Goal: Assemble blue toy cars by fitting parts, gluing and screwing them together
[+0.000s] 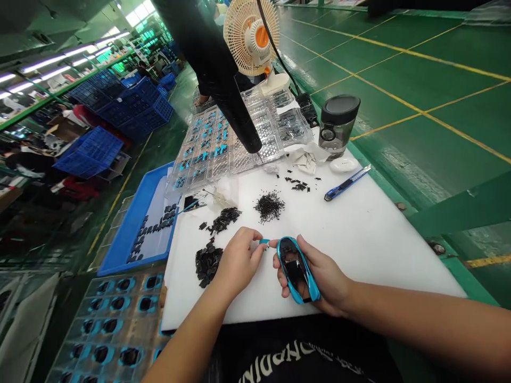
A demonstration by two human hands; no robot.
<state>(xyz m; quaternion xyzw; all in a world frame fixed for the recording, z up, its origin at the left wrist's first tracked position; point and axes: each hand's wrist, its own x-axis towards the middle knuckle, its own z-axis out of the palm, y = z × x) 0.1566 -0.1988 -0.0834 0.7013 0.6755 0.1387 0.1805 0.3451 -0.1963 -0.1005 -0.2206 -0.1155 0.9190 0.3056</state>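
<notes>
In my right hand (325, 279) rests a blue toy car body (297, 270) with black windows, gripped along its sides. My left hand (241, 258) pinches a small blue part (264, 242) between thumb and fingers, close beside the car body and just left of it. Under and beside my left hand lies a pile of black plastic pieces (207, 263). Another heap of black parts (225, 219) sits a little farther off. Beyond both hands is a pile of tiny black screws or pins (269, 206), too small to tell which.
A black tube-like tool (239, 111) hangs over the white work surface (359, 234). Clear trays of blue parts (207, 141) stand behind it, with a fan (255, 37). A blue utility knife (347, 182) and dark-lidded jar (339, 125) lie right. A blue bin (138, 213) and car-body trays (115, 303) are left.
</notes>
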